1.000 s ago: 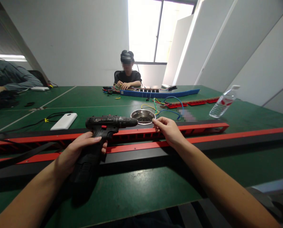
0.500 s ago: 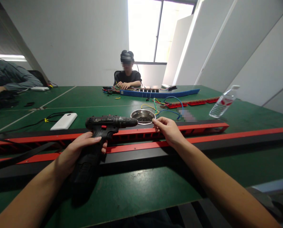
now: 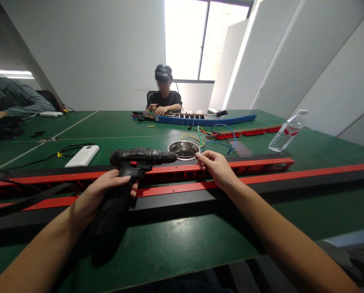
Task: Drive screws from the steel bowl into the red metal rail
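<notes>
My left hand (image 3: 108, 185) is wrapped round the grip of a black cordless drill (image 3: 133, 158) with a red switch. The drill lies level, its chuck pointing right. My right hand (image 3: 214, 165) is pinched in line with the chuck, at the end of what looks like a thin bit; whatever the fingertips hold is too small to make out. Just behind the fingers stands a steel bowl (image 3: 184, 144) with many small dark pieces, probably screws. Beneath both hands run two long red and black rails (image 3: 175, 204), side by side across the table.
A white power bank (image 3: 82, 156) with a black cable lies left. Coloured wires (image 3: 200, 134) and red strips (image 3: 251, 132) are behind the bowl, a water bottle (image 3: 287, 132) to the right. Across the green table (image 3: 157, 248), a person (image 3: 165, 95) works beside a blue strip (image 3: 206, 120); another sits far left.
My hands and the drill stay where they were. Across the table, the other person's hand has shifted slightly.
</notes>
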`<state>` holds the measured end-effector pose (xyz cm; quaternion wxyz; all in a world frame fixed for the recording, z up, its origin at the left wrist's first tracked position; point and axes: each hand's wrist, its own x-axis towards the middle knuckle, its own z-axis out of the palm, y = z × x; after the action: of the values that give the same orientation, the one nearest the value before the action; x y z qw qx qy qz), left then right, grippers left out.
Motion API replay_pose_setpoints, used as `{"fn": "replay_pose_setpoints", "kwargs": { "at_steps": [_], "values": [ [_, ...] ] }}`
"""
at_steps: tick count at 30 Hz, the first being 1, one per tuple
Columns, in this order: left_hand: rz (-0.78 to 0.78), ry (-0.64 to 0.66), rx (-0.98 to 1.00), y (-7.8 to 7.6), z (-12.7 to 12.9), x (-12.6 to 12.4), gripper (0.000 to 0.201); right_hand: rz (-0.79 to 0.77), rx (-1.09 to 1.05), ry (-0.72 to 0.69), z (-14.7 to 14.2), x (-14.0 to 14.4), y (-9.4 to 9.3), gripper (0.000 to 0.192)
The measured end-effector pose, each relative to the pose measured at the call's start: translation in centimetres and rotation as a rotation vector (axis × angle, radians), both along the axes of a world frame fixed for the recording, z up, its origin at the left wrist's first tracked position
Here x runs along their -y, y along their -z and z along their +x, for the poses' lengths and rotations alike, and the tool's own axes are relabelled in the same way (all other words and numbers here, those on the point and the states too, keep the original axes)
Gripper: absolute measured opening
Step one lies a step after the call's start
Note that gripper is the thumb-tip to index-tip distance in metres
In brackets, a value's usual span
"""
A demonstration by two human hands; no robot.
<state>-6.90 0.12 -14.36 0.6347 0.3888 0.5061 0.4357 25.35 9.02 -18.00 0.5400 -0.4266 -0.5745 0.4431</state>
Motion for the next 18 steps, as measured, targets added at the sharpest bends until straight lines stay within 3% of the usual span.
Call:
{"fn": "replay_pose_setpoints", "kwargs": {
  "at_steps": [18],
  "values": [
    [0.02, 0.014, 0.006, 0.01, 0.1, 0.05, 0.024, -0.016, -0.009, -0.002, 0.0, -0.14, 0.09, 0.04]
  ]
}}
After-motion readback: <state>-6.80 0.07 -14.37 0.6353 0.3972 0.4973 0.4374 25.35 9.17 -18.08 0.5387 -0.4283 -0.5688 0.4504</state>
